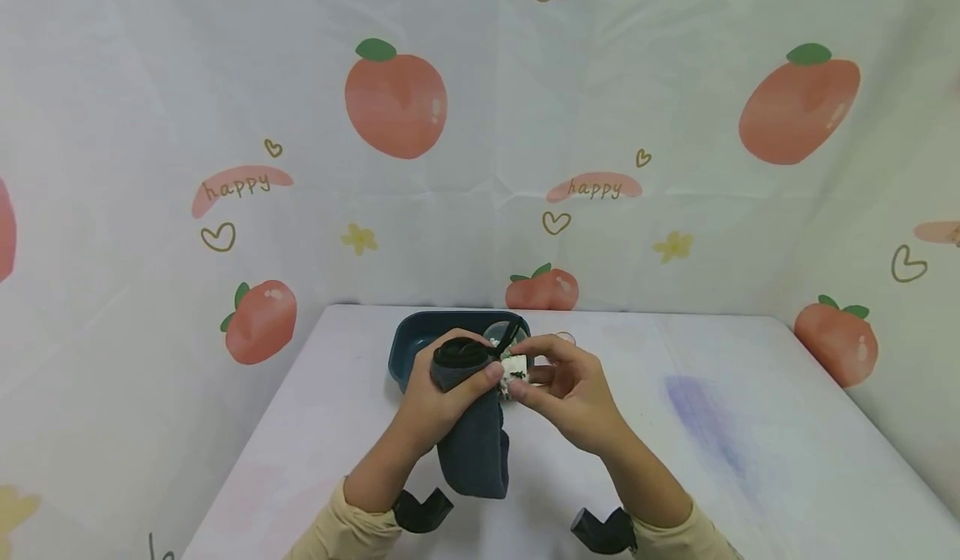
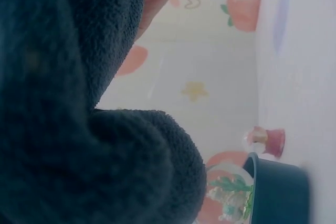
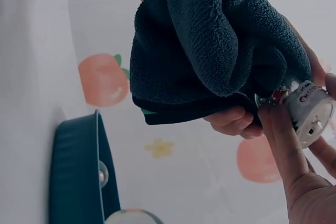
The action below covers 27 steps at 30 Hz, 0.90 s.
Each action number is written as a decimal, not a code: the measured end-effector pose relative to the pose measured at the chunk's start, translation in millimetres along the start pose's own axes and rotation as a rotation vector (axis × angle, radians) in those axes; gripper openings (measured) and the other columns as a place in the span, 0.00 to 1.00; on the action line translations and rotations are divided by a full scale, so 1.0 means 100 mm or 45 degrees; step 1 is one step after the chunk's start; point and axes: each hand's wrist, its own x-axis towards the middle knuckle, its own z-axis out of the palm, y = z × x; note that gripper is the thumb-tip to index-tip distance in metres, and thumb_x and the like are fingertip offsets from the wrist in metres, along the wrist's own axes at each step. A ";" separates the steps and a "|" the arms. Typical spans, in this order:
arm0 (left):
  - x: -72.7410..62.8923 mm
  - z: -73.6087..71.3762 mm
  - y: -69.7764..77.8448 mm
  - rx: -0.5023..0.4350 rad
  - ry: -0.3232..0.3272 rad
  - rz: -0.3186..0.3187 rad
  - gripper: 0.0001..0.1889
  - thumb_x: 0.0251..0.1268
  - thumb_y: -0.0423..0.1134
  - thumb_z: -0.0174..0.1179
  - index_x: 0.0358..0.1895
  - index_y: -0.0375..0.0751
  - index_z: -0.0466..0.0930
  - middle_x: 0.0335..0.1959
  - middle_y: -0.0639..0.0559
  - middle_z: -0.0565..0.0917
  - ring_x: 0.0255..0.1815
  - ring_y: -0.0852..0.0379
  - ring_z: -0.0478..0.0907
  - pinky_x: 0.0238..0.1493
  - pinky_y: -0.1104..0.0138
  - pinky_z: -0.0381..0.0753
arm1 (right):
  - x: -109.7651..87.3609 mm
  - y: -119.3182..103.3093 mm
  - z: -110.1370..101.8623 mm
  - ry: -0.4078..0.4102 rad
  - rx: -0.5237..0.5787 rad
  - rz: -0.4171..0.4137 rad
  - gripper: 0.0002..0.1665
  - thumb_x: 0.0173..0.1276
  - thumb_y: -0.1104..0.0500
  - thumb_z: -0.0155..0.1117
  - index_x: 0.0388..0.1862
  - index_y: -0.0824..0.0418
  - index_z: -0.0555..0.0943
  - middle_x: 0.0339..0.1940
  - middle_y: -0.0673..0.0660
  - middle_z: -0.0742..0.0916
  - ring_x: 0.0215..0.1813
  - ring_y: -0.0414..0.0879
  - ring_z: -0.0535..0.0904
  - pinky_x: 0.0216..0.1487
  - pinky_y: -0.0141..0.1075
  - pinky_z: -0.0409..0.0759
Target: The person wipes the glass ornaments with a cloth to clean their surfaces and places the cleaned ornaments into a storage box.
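Note:
My left hand (image 1: pixel 429 397) grips a dark blue-grey towel (image 1: pixel 474 452), whose lower end hangs down over the table. Bunched at the top, the towel lies against a small snow globe (image 3: pixel 310 109) with a white base bearing dark lettering. My right hand (image 1: pixel 576 393) holds that base between thumb and fingers; its pale underside faces the right wrist view. Towel folds largely hide the globe's dome. Fingers of the left hand show under the towel's edge in the right wrist view.
Behind the hands on the white table (image 1: pixel 750 427) stands a dark teal bin (image 1: pixel 408 339). A clear globe with green and white figures (image 2: pixel 231 198) sits in it. Beyond the bin is a small globe with a pinkish-red base (image 2: pixel 274 142). A printed curtain (image 1: pixel 480 127) hangs behind.

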 end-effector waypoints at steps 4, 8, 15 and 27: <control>0.01 0.00 0.00 0.015 0.008 -0.005 0.11 0.70 0.41 0.70 0.52 0.49 0.84 0.44 0.50 0.87 0.46 0.53 0.84 0.48 0.60 0.85 | 0.00 0.01 0.00 0.022 -0.095 -0.014 0.22 0.66 0.77 0.70 0.59 0.76 0.78 0.53 0.51 0.84 0.45 0.42 0.90 0.43 0.37 0.91; 0.01 0.00 0.00 0.050 0.045 -0.038 0.10 0.70 0.42 0.70 0.51 0.48 0.85 0.43 0.51 0.87 0.46 0.53 0.85 0.49 0.60 0.85 | 0.00 0.01 0.00 0.087 -0.252 0.047 0.24 0.65 0.74 0.74 0.60 0.71 0.81 0.51 0.56 0.87 0.44 0.44 0.90 0.40 0.41 0.90; 0.00 -0.01 0.04 0.077 0.129 -0.017 0.10 0.68 0.40 0.72 0.49 0.47 0.85 0.43 0.51 0.87 0.46 0.53 0.85 0.48 0.60 0.85 | 0.02 -0.01 0.00 0.089 -0.255 0.207 0.19 0.71 0.68 0.71 0.59 0.66 0.81 0.43 0.63 0.89 0.35 0.43 0.87 0.28 0.39 0.87; 0.01 -0.02 0.04 0.070 0.092 -0.011 0.10 0.68 0.39 0.72 0.49 0.48 0.84 0.43 0.51 0.87 0.45 0.52 0.85 0.48 0.59 0.85 | 0.00 0.00 -0.04 -0.063 -0.242 0.091 0.24 0.67 0.74 0.71 0.60 0.61 0.82 0.48 0.57 0.87 0.42 0.45 0.83 0.34 0.37 0.87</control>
